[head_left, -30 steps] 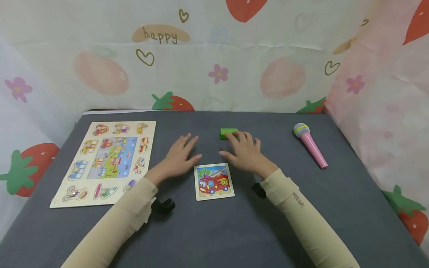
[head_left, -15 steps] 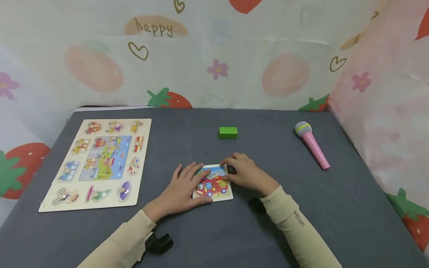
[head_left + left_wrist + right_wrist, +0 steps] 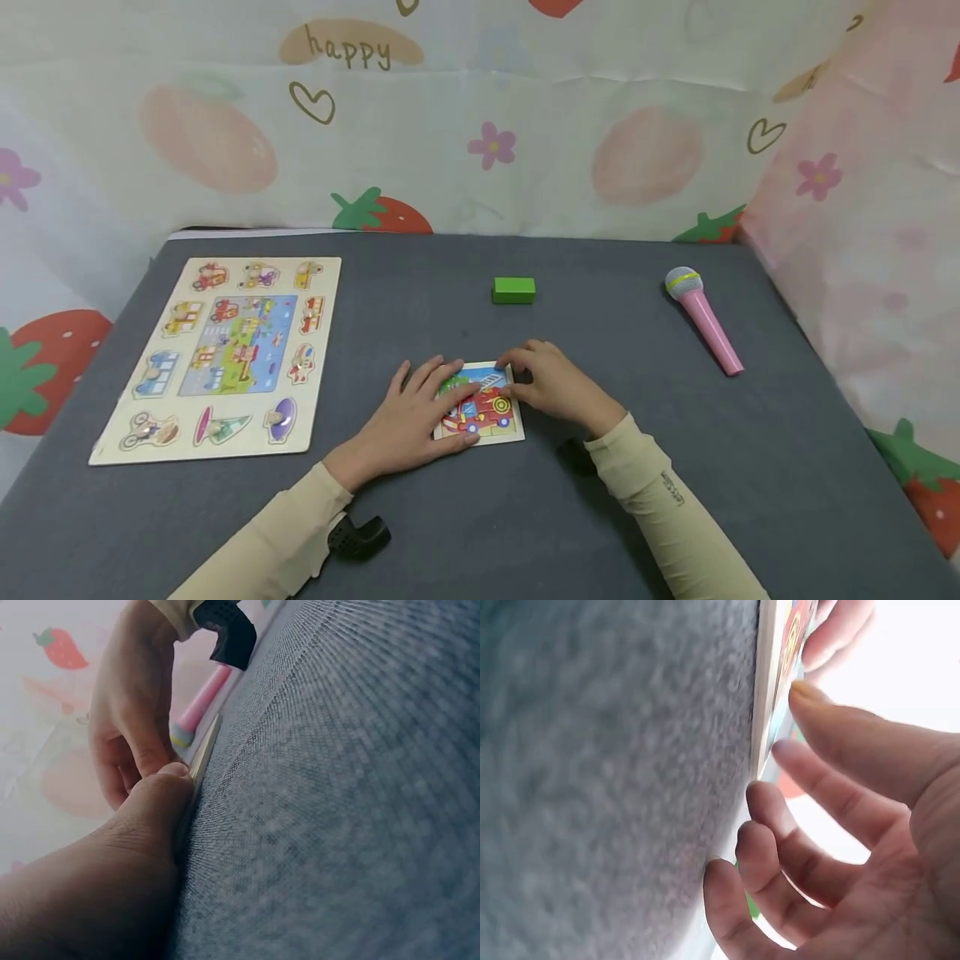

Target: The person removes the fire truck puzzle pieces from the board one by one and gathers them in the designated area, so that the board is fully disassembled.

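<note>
A small square jigsaw puzzle (image 3: pixel 497 427) with a red fire engine picture lies flat on the dark tabletop in front of me. My left hand (image 3: pixel 408 421) rests over its left side with fingers spread, the thumb along the lower edge. At the upper right corner is my right hand (image 3: pixel 555 385), its index finger and thumb apart, touching or just over the puzzle. In the right wrist view the right thumb (image 3: pixel 855 739) is at the picture face, and the other fingers curve loosely beside the puzzle's edge (image 3: pixel 765 690). The left wrist view shows the left thumb (image 3: pixel 161 799) by the puzzle's edge.
A large wooden peg puzzle board (image 3: pixel 168 350) with several vehicle pieces lies at left. Behind the small puzzle sits a green block (image 3: pixel 513 291). A pink toy microphone (image 3: pixel 707 325) lies at right. A printed curtain (image 3: pixel 540 108) hangs along the table's back.
Both hands have come down and towards me from near the green block onto the small puzzle. Over the last half second they have stayed nearly still there, while the head view shifted slightly.
</note>
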`<state>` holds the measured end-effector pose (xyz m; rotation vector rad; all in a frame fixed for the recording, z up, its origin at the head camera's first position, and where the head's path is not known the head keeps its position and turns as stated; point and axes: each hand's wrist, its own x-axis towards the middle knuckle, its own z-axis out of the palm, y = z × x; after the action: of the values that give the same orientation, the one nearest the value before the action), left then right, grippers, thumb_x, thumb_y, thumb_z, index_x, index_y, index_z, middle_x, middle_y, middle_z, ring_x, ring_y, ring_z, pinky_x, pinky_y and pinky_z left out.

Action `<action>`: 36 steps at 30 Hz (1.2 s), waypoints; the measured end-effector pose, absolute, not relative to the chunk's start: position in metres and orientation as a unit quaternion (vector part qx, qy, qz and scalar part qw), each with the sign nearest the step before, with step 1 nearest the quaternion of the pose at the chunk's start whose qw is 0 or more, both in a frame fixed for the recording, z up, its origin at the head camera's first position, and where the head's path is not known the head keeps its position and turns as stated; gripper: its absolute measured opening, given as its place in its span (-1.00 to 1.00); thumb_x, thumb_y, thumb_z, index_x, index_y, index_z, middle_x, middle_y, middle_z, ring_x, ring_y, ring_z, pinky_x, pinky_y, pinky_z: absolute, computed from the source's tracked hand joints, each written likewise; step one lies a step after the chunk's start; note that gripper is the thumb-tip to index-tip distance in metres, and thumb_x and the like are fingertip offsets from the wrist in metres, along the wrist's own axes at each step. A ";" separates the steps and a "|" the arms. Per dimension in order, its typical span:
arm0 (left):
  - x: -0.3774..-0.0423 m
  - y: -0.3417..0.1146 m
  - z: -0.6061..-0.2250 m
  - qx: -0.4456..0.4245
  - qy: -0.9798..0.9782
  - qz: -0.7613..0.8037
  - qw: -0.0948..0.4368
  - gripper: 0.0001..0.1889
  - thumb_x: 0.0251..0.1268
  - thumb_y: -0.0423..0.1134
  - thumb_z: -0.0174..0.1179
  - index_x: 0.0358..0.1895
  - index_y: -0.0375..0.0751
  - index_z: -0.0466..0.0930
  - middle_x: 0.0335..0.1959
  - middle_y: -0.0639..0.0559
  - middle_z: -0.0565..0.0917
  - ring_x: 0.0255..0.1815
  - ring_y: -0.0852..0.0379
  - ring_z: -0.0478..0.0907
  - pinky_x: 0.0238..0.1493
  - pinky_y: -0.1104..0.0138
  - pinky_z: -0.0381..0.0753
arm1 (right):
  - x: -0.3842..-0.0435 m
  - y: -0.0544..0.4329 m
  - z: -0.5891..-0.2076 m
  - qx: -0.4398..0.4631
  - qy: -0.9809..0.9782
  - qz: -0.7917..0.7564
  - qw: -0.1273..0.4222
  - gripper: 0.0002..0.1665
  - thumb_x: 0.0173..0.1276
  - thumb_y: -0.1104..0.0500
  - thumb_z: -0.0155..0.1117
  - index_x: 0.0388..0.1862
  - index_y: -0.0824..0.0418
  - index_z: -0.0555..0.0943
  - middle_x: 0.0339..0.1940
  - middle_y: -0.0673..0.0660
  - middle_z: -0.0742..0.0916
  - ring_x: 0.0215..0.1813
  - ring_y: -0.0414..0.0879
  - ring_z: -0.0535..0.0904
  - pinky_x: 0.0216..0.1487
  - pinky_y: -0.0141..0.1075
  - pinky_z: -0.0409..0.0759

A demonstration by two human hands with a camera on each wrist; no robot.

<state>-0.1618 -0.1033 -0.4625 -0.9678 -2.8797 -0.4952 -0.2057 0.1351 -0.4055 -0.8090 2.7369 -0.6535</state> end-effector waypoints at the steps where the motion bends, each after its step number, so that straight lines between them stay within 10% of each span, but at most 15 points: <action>1: -0.162 -0.103 -0.462 -0.317 -0.935 -0.158 0.029 -0.29 0.26 0.39 -0.06 0.46 0.27 0.19 0.50 0.03 0.14 0.54 -0.06 -0.06 0.38 -0.24 -0.14 | -0.206 0.134 -0.406 -0.270 0.930 -0.225 0.107 -0.63 0.30 0.10 0.33 0.08 0.13 0.61 -0.18 0.13 0.59 -0.14 -0.03 0.43 -0.16 -0.19 0.44; 36: -0.154 -0.092 -0.459 -0.317 -0.937 -0.144 0.029 -0.51 0.50 0.15 -0.21 0.45 0.31 0.20 0.49 0.14 0.22 0.54 0.03 -0.01 0.40 -0.21 -0.11 | -0.205 0.114 -0.401 -0.212 0.951 -0.215 0.070 -0.84 0.24 0.23 0.38 -0.20 0.21 0.65 -0.21 0.17 0.58 -0.22 -0.03 0.48 -0.17 -0.18 0.50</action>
<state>-0.1539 -0.0917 -0.4590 -0.9792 -2.8900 -0.4441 -0.2048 0.1140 -0.4013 -0.6371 2.8607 -0.6466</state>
